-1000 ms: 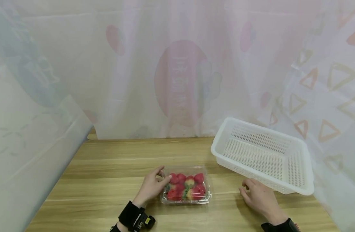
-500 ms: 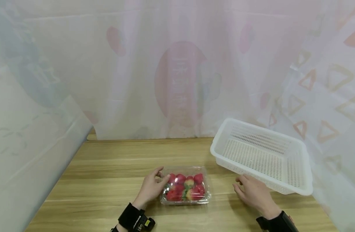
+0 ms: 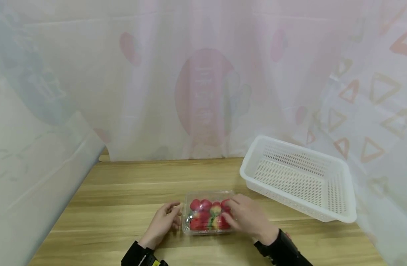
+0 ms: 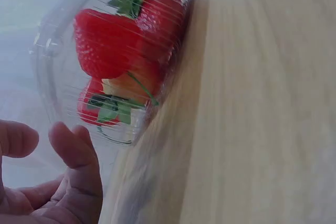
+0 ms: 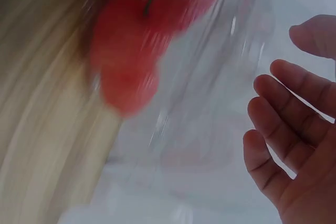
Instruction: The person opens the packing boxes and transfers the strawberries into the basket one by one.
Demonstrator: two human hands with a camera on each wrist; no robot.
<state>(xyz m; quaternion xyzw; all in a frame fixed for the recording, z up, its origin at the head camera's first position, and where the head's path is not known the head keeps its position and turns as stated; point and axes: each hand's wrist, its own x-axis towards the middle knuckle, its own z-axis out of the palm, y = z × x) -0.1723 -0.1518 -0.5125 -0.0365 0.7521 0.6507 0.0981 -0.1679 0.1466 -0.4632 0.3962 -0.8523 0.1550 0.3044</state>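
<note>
A clear lidded plastic box [image 3: 208, 232] of red strawberries [image 3: 200, 215] rests on the wooden table. Just left of it is my left hand [image 3: 161, 224], fingers loosely bent and holding nothing; the left wrist view shows its fingertips close to the box's clear wall [image 4: 50, 85]. My right hand [image 3: 249, 218] reaches over the box's right side, hiding that edge. In the right wrist view the right hand [image 5: 299, 145] has its fingers apart with nothing in them, beside the blurred strawberries [image 5: 126, 51]. Whether it touches the lid cannot be told.
A white perforated basket [image 3: 293, 199] with nothing in it stands at an angle at the back right of the wooden table [image 3: 123, 192]. Behind and on both sides hang pale printed curtains [image 3: 150, 81].
My right hand has moved left from the basket's front to over the box's right side. My left hand has drawn back slightly left, off the box's edge.
</note>
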